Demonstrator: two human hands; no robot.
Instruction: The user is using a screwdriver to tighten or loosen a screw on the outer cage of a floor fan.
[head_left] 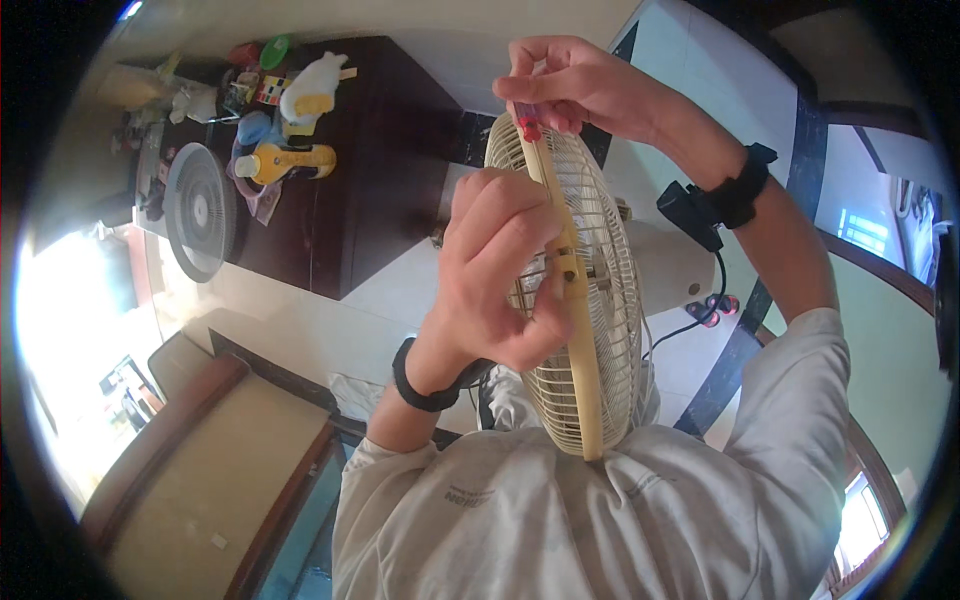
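Note:
A cream fan guard [585, 380] of wire bars with a solid rim stands on edge in front of my chest, its lower end against my shirt. My left hand [497, 270] is closed on the near side of the rim, thumb and fingers curled beside a small clip [570, 268]. At the rim's far end, my right hand [575, 85] pinches a small screwdriver [529, 125] with a red and purple handle. Its red end touches or hangs just over the rim; I cannot tell which. The screwdriver's other end is hidden by my fingers.
A dark cabinet [375, 190] at the far left holds a yellow bottle [295, 163], a white bag [318, 85] and clutter. A round grey fan grille [202, 212] stands beside them. A black cable [685, 328] hangs from my right wrist strap [745, 190]. Sandals [712, 310] lie on the floor.

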